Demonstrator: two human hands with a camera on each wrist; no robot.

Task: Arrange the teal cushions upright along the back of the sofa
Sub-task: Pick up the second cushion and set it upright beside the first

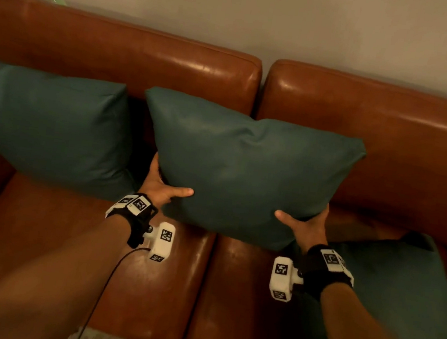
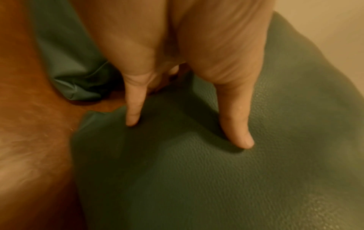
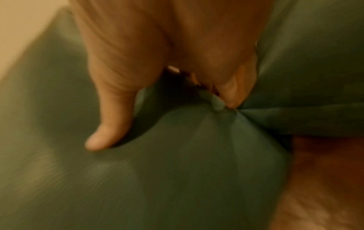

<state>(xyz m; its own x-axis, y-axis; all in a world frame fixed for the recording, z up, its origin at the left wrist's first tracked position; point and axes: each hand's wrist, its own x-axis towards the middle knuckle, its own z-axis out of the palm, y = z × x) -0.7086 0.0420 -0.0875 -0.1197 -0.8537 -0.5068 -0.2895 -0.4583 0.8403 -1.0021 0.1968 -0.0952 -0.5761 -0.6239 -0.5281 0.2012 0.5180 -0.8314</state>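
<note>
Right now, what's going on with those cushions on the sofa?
A person is holding the middle teal cushion by its lower corners, left hand on one side and right hand on the other, thumbs pressed into its front. It is being held up in front of the brown leather sofa backrest, over the gap between the two back sections. Another teal cushion already leans against the backrest to the left. A third cushion lies flat on the seat to the right, not yet stood up.

The sofa (image 1: 363,124) is glossy brown leather; the teal cushions (image 1: 244,172) look matt (finely pebbled, leather-like)
</note>
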